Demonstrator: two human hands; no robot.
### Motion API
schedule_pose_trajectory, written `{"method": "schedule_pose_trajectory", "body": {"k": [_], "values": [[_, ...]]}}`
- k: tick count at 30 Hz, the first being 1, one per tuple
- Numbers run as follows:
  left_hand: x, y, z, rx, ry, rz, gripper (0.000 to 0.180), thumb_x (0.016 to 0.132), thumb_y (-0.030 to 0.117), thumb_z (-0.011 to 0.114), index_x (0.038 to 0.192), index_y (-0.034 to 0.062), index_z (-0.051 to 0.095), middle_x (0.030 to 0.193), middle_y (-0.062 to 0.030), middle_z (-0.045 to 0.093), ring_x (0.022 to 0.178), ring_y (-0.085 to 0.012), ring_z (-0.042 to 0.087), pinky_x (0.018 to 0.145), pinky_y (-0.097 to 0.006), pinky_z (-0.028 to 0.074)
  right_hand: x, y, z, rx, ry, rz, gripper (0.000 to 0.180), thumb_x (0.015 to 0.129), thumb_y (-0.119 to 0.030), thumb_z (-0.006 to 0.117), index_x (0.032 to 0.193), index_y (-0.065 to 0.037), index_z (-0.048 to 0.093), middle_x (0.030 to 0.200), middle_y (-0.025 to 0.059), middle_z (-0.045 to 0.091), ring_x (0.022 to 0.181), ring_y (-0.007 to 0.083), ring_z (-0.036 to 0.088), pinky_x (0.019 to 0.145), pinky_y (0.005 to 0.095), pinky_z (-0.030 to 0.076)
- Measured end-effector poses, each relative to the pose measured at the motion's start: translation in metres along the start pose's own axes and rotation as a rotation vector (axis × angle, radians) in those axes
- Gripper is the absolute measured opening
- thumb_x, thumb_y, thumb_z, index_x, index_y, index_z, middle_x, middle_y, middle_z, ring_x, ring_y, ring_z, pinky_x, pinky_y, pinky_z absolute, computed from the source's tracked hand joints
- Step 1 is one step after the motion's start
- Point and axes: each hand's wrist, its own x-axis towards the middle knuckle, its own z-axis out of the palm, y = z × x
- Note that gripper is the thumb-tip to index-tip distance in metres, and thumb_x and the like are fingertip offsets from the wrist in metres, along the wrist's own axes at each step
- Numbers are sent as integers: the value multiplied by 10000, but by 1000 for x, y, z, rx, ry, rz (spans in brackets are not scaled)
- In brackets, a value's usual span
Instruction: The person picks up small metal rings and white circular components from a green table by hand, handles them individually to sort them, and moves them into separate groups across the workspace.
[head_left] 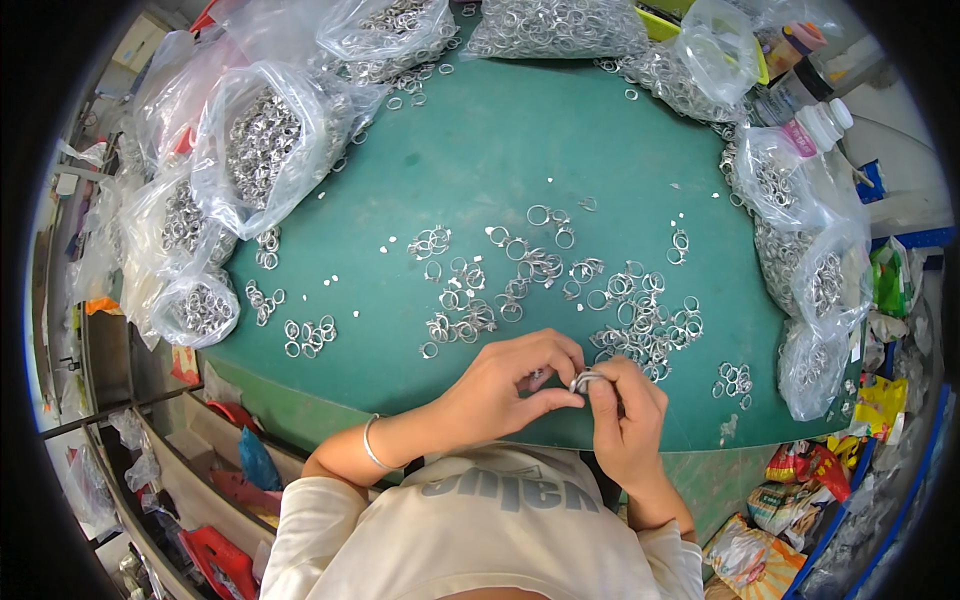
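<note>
Now | left hand (512, 385) and right hand (627, 410) pinch silvery rings (586, 379) | ring pile (650, 338) just beyond, on green table (440, 150)

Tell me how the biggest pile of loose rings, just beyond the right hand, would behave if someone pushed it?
The pile of rings would probably spread, since its pieces look loose. Some might catch on each other, because many overlap. Each ring is likely stiff, given its metallic shine and round band.
</note>
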Motion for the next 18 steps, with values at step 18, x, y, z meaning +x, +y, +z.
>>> {"method": "schedule_pose_trajectory", "body": {"k": [18], "values": [[-9,3,14,125,96,2,278,746,56,753,1019,26,706,782,-56,632,557,-129,458,520,-264,400,-12,18,4,299,-43,237,152,946,-126,558,884,9,586,701,50,551,538,96,432,486,247,340]]}}
